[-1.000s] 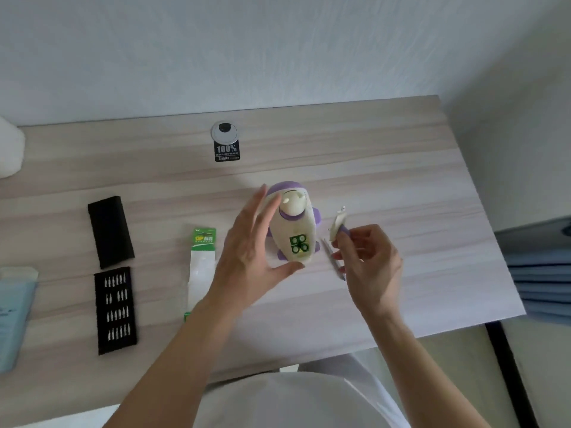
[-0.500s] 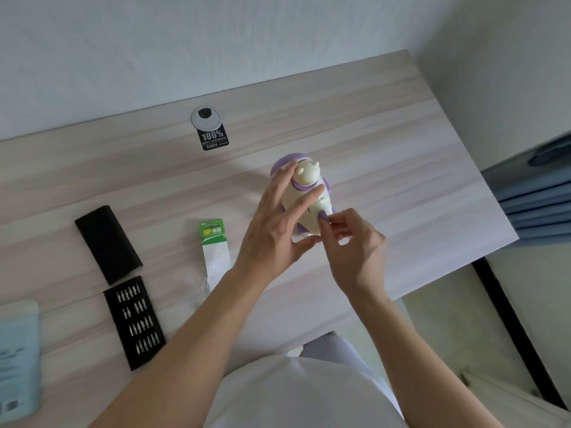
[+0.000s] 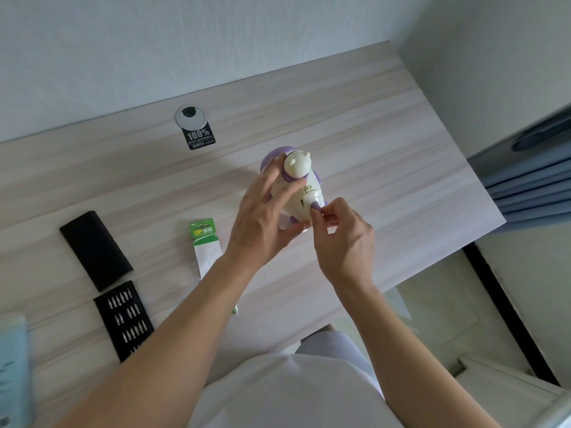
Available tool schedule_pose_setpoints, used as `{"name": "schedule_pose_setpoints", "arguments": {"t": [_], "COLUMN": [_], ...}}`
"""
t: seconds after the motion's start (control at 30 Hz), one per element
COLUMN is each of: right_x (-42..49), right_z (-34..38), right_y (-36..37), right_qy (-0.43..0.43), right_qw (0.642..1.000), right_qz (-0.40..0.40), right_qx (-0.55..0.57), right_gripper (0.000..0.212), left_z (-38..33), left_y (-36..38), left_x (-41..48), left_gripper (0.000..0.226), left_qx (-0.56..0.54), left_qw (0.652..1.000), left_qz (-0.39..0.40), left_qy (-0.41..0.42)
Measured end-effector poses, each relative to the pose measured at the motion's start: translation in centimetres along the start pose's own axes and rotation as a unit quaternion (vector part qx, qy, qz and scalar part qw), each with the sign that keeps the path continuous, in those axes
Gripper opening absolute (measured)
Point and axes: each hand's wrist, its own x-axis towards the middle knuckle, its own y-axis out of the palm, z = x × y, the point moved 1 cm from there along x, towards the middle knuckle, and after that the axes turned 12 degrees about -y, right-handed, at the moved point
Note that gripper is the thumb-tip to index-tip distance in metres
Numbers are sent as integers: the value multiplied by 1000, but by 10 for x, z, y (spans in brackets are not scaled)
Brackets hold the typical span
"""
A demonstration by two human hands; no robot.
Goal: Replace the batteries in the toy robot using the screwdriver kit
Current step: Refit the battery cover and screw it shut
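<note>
The white and purple toy robot [image 3: 296,177] is held up over the middle of the wooden desk [image 3: 386,143]. My left hand [image 3: 262,220] grips its body from the left, fingers up the side and thumb under the base. My right hand [image 3: 340,239] pinches the small white battery cover [image 3: 312,200] and holds it against the robot's battery compartment. The black tray of screwdriver bits [image 3: 123,319] lies at the front left, with its black lid [image 3: 95,250] just behind it. A green and white battery pack [image 3: 205,245] lies left of my left wrist. No screwdriver shows.
A round cable grommet [image 3: 190,115] and a black "100%" sticker [image 3: 199,139] sit near the desk's back edge. A light blue packet [image 3: 12,366] lies at the far left. The desk's right edge drops to the floor; blue fabric [image 3: 531,180] is beyond it.
My right hand, which held the battery cover apart to the right of the robot, has brought it onto the robot's body. The view has swung, so the desk looks tilted.
</note>
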Motion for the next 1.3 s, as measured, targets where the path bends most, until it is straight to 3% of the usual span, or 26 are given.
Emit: {"name": "schedule_pose_setpoints", "arguments": {"t": [0.47,0.87,1.0,1.3], "right_x": [4,24,28,19], "right_z": [-4,5,3,-3], "right_y": [-1,-10,-14,-9], "right_qy": [-44,11,-7,-59], "right_qw": [999,992,989,998], "right_qz": [-4,108,126,25], "right_qx": [-4,-63,-75,14], "right_gripper": [26,22,19,4], "left_z": [-5,-6,-4,1], "left_y": [0,7,10,14], "left_x": [1,4,7,8], "left_gripper": [61,39,39,45], "left_qx": [-7,-40,-60,-75], "left_qw": [1000,998,997,996], "left_qz": [-21,-56,-52,-41], "left_qy": [-22,3,9,13]}}
